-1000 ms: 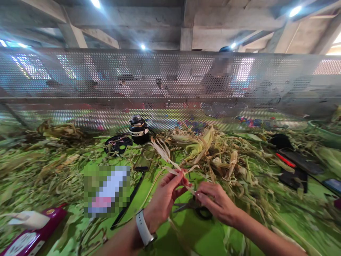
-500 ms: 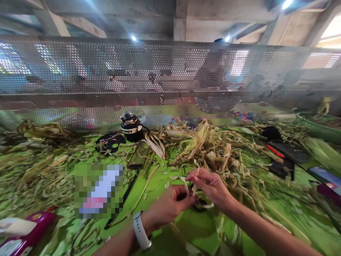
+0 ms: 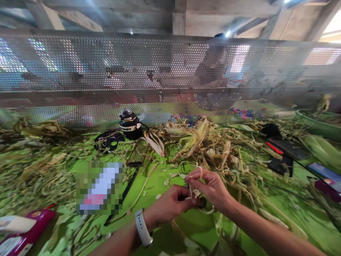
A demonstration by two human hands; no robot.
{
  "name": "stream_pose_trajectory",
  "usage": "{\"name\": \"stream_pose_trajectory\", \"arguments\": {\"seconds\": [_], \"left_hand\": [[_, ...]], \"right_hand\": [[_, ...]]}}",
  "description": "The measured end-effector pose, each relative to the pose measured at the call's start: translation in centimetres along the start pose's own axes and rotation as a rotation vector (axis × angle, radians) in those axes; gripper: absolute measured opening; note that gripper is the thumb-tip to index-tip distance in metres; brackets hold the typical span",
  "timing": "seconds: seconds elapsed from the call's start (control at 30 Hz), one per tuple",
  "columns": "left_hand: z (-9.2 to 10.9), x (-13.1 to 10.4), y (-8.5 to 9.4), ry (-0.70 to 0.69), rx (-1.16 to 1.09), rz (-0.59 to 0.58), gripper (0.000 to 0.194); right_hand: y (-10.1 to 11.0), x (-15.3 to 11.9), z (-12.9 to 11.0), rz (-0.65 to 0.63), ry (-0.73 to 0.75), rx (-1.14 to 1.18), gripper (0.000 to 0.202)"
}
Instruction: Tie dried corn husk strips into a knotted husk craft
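At the front middle of the green tabletop (image 3: 149, 183), my left hand (image 3: 170, 204), with a white watch on its wrist, pinches pale dried husk strips (image 3: 195, 192). My right hand (image 3: 210, 186) is closed on the same strips from the other side, and one strip curves up over its fingers. The two hands almost meet. Just below them a small dark round thing (image 3: 201, 203) shows beside a pale curved strip; I cannot make out what it is.
Heaps of dried husks (image 3: 207, 142) cover both sides and the back. A black jar (image 3: 130, 124) stands near a perforated metal screen (image 3: 160, 78), with people behind it. A magenta device (image 3: 29, 227) lies front left, phones (image 3: 323, 174) at right, and a green basket (image 3: 319, 122) far right.
My right fingers have shifted slightly left and curled closer to my left hand. The loose strip that stood upright now bends over the right hand. The view has tilted slightly.
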State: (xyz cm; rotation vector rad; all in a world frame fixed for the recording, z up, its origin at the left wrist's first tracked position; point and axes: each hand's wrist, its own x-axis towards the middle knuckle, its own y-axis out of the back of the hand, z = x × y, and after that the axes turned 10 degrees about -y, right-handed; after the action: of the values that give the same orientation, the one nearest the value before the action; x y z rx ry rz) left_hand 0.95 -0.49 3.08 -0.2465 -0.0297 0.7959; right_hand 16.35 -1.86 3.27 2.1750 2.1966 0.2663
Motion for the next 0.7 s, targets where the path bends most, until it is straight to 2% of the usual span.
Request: {"name": "stream_pose_trajectory", "arguments": {"seconds": [0.13, 0.4, 0.6, 0.7], "left_hand": [[-0.2, -0.12, 0.13, 0.011, 0.133, -0.083, 0.039], [-0.56, -0.12, 0.0, 0.046, -0.014, -0.126, 0.038], [-0.98, -0.25, -0.39, 0.082, -0.21, 0.001, 0.039], [-0.97, -0.22, -0.5, 0.038, -0.2, -0.02, 0.034]], "right_hand": [[-0.06, -0.02, -0.17, 0.063, -0.044, 0.07, 0.02], [0.04, 0.22, 0.13, 0.106, -0.177, 0.254, 0.022], [-0.02, 0.08, -0.01, 0.003, -0.332, 0.419, 0.028], [-0.05, -0.04, -0.21, 0.041, -0.315, 0.45, 0.026]]}}
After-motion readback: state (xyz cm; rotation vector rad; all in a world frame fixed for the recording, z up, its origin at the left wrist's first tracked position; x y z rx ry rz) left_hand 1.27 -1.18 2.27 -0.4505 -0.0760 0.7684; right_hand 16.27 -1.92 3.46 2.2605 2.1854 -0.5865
